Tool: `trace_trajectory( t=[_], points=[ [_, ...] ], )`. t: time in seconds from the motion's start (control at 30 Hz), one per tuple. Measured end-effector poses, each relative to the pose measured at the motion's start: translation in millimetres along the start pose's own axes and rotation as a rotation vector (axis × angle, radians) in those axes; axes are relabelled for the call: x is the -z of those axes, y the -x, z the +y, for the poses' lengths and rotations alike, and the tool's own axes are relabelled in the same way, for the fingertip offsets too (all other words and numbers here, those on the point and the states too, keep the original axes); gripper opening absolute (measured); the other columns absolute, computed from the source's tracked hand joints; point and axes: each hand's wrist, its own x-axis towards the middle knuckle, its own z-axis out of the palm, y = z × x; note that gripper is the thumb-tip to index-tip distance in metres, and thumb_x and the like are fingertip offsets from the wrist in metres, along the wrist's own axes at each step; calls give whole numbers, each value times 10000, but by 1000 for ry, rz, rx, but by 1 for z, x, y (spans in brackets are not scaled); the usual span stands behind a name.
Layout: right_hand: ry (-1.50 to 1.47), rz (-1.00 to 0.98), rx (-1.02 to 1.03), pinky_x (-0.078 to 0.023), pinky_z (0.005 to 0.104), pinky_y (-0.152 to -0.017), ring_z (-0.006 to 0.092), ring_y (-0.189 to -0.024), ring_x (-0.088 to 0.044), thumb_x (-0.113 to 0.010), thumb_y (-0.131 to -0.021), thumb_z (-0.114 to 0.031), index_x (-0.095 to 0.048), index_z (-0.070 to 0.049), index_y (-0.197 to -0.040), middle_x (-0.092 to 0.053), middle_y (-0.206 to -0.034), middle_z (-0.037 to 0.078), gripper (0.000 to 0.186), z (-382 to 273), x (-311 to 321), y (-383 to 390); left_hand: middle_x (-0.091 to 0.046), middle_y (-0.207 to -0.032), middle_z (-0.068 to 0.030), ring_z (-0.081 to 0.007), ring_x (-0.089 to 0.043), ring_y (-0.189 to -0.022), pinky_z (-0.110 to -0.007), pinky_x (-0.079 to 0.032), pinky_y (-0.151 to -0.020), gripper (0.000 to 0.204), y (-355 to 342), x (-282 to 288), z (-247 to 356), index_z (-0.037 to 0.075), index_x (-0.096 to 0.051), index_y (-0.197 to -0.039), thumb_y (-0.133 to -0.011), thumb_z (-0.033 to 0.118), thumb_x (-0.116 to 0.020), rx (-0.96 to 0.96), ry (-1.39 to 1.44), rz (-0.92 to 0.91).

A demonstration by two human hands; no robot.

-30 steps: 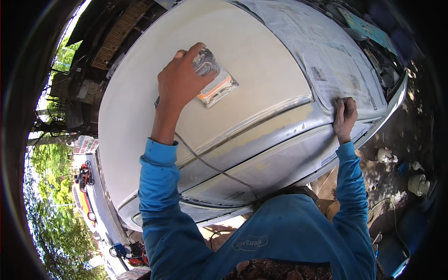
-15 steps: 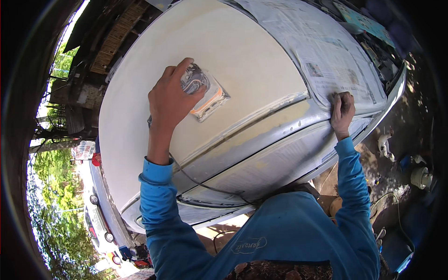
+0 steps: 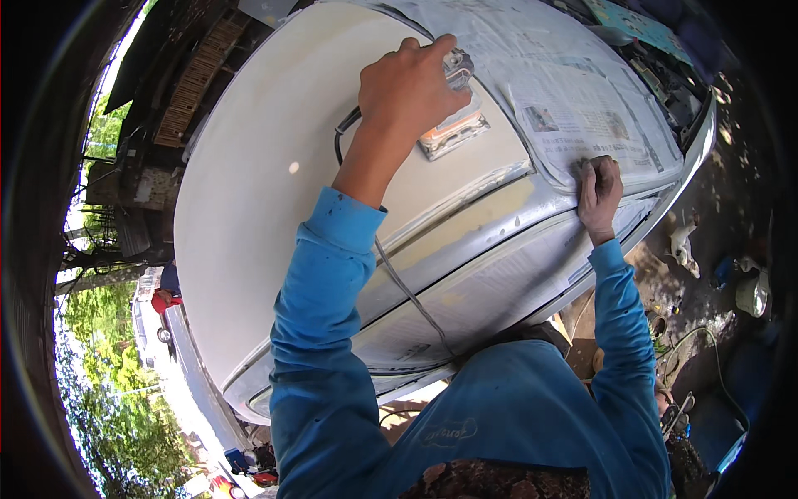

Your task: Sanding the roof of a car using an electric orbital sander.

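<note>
My left hand (image 3: 407, 96) is wrapped round the top of an electric palm sander (image 3: 457, 130) with a grey body and an orange-edged base. The sander's base lies on the pale, putty-coloured car roof (image 3: 258, 175), close to the roof's edge by the windshield. Its dark cord (image 3: 407, 287) runs behind my wrist and down over the car's side. My right hand (image 3: 600, 195) rests with curled fingers on the corner of the windshield, which is covered in newspaper (image 3: 573, 96). Whether those fingers hold anything is hidden.
Patches of yellowish filler (image 3: 490, 208) mark the silver roof rail. Paper also covers the side windows (image 3: 474, 295). At the right, a white bucket (image 3: 752, 293) and a hose stand on the dirty ground. A person in red (image 3: 164, 301) is beyond the roof at left.
My left hand and the sander have moved right and farther away across the roof, toward the windshield edge. The cord has shifted right with them. My right hand stays at the windshield corner.
</note>
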Motion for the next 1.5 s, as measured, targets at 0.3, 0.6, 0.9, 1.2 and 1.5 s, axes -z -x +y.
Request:
trace_trajectory(
  t=[0.3, 0.6, 0.9, 1.2, 1.5],
  points=[
    [-9, -23, -20, -389, 436, -680, 376, -738, -468, -597, -938, -106, -496, 17, -803, -484, -765, 177, 209, 2, 3, 3, -696, -1055, -70, -267, -718, -915, -398, -592, -745, 653, 23, 4, -22, 254, -619, -1337, -742, 467, -782, -3, 19, 58],
    [-111, -32, -50, -435, 375, -734, 316, -756, -494, -544, -1005, -83, -572, 49, -888, -538, -821, 173, 179, 11, 0, 9, -663, -977, -76, -294, -706, -831, -411, -586, -685, 656, 87, 26, -74, 244, -633, -1295, -687, 423, -801, 98, 96, 92],
    [-43, -128, -69, -469, 365, -875, 294, -892, -592, -521, -1067, -200, -634, 74, -1071, -662, -987, 184, 296, 51, 2, 15, -645, -1012, -67, -264, -711, -866, -401, -582, -699, 661, 147, 45, -115, 264, -631, -1294, -674, 410, -806, 226, 77, 72],
    [8, -59, 14, -481, 404, -861, 344, -897, -610, -520, -1059, -215, -640, 81, -1087, -671, -1018, 217, 320, 34, -1, 11, -665, -986, -94, -291, -716, -841, -414, -585, -685, 612, 130, 45, -86, 251, -646, -1262, -684, 395, -785, 109, 136, 109],
    [-26, -32, -27, -400, 429, -730, 351, -769, -491, -556, -962, -97, -528, 5, -798, -528, -783, 163, 195, 11, -4, 7, -679, -1052, -114, -298, -719, -890, -434, -585, -727, 635, 37, 18, 10, 230, -623, -1327, -721, 359, -763, -35, 130, -28]
  ],
)
